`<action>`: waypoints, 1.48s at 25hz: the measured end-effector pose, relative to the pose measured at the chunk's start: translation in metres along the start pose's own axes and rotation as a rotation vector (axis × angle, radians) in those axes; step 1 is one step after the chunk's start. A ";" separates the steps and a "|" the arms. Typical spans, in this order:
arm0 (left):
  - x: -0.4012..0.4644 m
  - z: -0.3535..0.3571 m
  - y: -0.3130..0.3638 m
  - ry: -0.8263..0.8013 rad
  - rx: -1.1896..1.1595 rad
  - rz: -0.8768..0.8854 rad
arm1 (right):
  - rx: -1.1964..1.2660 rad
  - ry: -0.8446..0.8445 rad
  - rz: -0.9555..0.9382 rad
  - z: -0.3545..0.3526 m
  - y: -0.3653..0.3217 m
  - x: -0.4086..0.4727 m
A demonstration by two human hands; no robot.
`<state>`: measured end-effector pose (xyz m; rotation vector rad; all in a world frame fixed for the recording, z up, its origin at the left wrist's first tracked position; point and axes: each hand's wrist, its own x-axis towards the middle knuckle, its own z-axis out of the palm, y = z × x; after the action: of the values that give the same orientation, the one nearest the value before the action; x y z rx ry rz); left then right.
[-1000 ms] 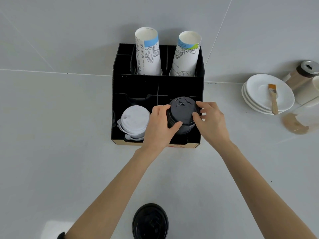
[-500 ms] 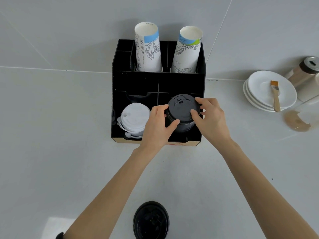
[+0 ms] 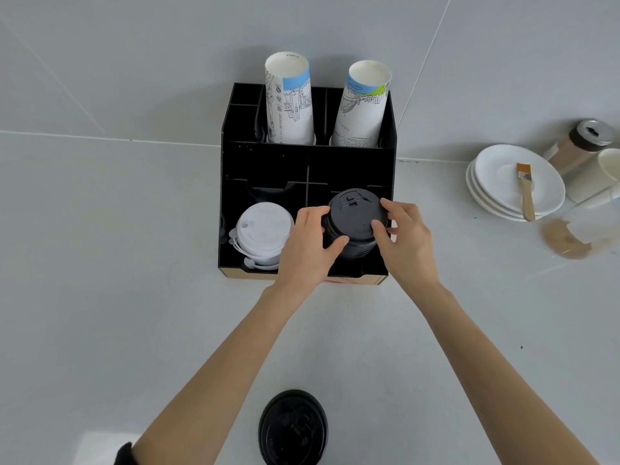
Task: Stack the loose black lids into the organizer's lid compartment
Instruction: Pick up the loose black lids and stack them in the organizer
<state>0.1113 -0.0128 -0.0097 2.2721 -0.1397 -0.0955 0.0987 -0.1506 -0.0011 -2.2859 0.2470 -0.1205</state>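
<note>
A black organizer [image 3: 303,162] stands against the wall. In its front right compartment sits a stack of black lids [image 3: 355,219]. My left hand [image 3: 310,245] grips the stack's left side, thumb at the front. On the right side, my right hand [image 3: 404,238] holds it with fingers over the top lid's rim. The lower part of the stack is hidden by my hands and the compartment wall. One loose black lid [image 3: 293,427] lies flat on the counter near the bottom edge, between my forearms.
White lids [image 3: 261,231] fill the front left compartment. Two tall stacks of paper cups [image 3: 290,102] stand in the rear slots. At the right are stacked white plates [image 3: 496,186] with a brush [image 3: 525,191], a brown shaker [image 3: 583,142] and a clear container [image 3: 583,233].
Both hands stay on the black lid stack. My right fingers have shifted further over the top lid. The view has shifted slightly.
</note>
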 end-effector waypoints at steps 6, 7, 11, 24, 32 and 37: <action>-0.008 -0.009 -0.002 -0.019 0.033 0.033 | -0.173 -0.045 -0.081 -0.009 -0.007 -0.005; -0.011 -0.013 -0.003 -0.018 0.029 0.032 | -0.186 -0.048 -0.092 -0.010 -0.009 -0.008; -0.031 -0.030 -0.010 -0.014 0.003 0.018 | -0.177 -0.042 -0.126 -0.010 -0.019 -0.032; -0.128 -0.051 -0.064 -0.200 0.039 -0.006 | -0.130 -0.185 -0.106 0.014 -0.014 -0.130; -0.170 -0.045 -0.090 -0.422 0.127 0.018 | -0.103 -0.293 0.007 0.036 0.005 -0.198; -0.185 -0.042 -0.100 -0.519 0.145 0.027 | -0.086 -0.349 0.083 0.049 0.011 -0.228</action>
<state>-0.0605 0.1083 -0.0548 2.3401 -0.4601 -0.6802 -0.1169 -0.0723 -0.0432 -2.3303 0.1655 0.3352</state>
